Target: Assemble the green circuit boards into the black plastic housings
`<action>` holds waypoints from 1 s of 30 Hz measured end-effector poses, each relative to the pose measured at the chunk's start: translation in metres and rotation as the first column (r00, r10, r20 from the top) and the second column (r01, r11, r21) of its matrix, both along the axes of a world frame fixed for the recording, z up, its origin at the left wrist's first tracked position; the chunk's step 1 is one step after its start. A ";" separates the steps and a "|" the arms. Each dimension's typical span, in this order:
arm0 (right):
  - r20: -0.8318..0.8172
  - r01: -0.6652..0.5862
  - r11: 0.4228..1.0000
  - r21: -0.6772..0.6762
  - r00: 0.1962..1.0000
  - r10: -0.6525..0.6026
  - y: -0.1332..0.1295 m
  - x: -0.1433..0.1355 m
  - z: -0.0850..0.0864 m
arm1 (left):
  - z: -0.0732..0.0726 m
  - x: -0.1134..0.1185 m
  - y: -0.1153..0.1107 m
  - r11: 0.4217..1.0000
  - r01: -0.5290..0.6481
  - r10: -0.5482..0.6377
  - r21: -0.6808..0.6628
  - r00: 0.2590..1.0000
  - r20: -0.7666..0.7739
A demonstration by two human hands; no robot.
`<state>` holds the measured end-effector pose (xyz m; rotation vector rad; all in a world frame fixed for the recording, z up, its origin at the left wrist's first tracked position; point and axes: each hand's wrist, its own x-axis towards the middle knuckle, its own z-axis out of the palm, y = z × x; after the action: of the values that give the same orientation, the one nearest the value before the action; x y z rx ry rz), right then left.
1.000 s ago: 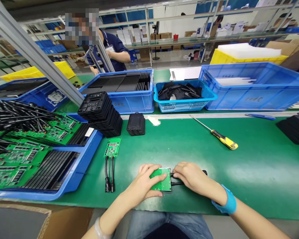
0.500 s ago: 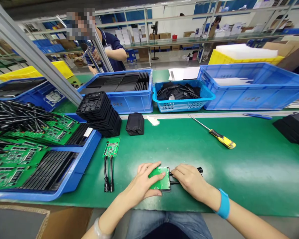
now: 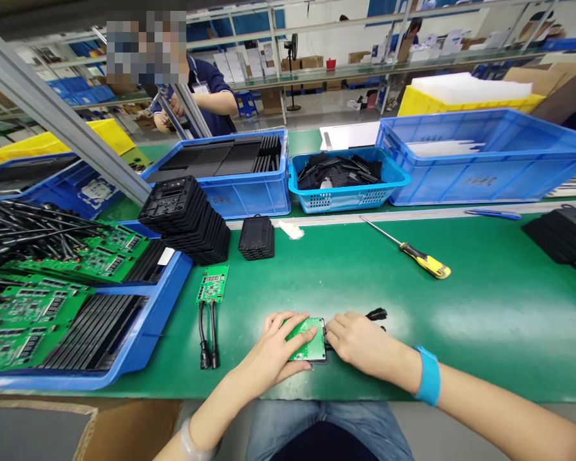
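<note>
My left hand (image 3: 278, 349) lies over a green circuit board (image 3: 314, 342), fingers spread on its top and thumb along its near edge. The board sits on a thin black case part, of which only an edge shows. At the board's right edge, my right hand (image 3: 358, 339) pinches the black cables where they leave the board. Their connector ends (image 3: 377, 314) stick out beyond my fingers. A second circuit board (image 3: 212, 285) lies flat to the left, its two black cables (image 3: 214, 336) pointing toward me.
Left are a blue tray (image 3: 166, 301) of boards and black parts, a tall black stack (image 3: 185, 221) and a small stack (image 3: 256, 237). Behind stand blue bins (image 3: 489, 173) and a basket (image 3: 345, 197). A screwdriver (image 3: 425, 259) lies right. A person (image 3: 214, 96) stands across.
My right hand has shifted slightly along the cables, nearer the lower one, and the connector ends have moved. My left hand stays on the board. The camera view has shifted a little.
</note>
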<state>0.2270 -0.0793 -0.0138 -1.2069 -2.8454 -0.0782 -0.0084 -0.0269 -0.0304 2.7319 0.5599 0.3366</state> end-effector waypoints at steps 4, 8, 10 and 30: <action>-0.240 0.185 0.982 0.040 0.956 -0.170 -0.017 0.002 -0.010 | -0.002 -0.001 0.001 1.000 0.009 -0.009 0.002 1.000 0.015; -0.386 0.264 0.963 0.055 0.895 -0.223 -0.029 0.003 -0.019 | -0.002 0.000 0.000 1.000 -0.007 0.007 0.014 1.000 0.026; -0.375 0.250 0.965 0.075 0.904 -0.205 -0.033 -0.001 -0.024 | -0.002 0.001 -0.001 1.000 -0.013 0.012 0.023 1.000 0.028; -0.467 0.174 0.963 0.204 0.882 -0.060 -0.031 -0.010 -0.033 | 0.003 0.012 -0.015 0.962 -0.008 0.020 0.272 0.999 -0.041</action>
<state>0.2170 -0.1101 -0.0465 -1.1612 -2.2804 -0.1215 0.0040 -0.0422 -0.0272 3.0074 0.5833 0.3846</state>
